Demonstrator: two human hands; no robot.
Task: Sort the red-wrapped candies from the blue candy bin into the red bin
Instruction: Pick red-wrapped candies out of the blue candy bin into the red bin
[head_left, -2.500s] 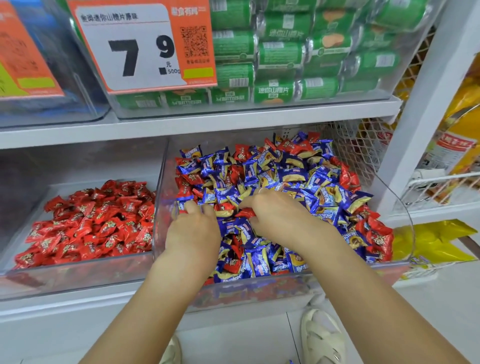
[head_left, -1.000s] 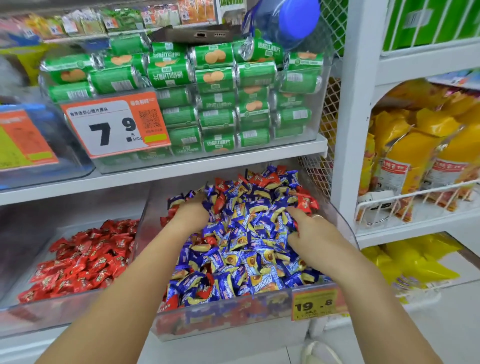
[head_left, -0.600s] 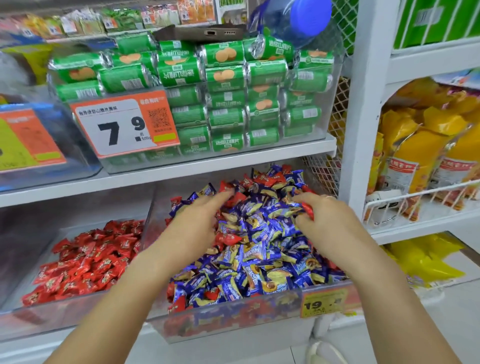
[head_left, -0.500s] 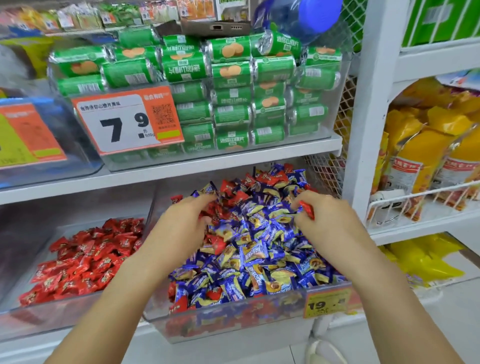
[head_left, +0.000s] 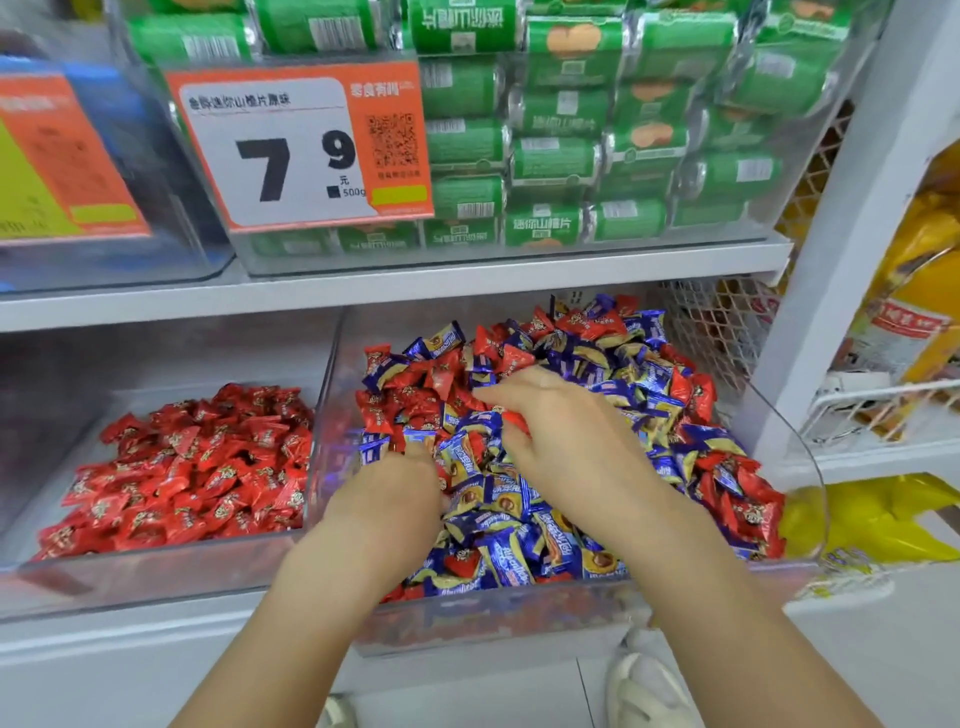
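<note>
- I read both hands as working inside the blue candy bin (head_left: 802, 467) — the clear bin at centre holding the mixed pile.
- Left hand (head_left: 387, 506): fingertips are buried in wrappers at 7 o'clock of the pile; I cannot tell its grasp.
- Right hand (head_left: 566, 441): fingers curl over red-wrapped candies (head_left: 415, 400) at the pile's centre, apparently raking them together for one transfer.
- Red bin (head_left: 156, 569) sits at 9 o'clock, adjoining — a short carry.
</note>
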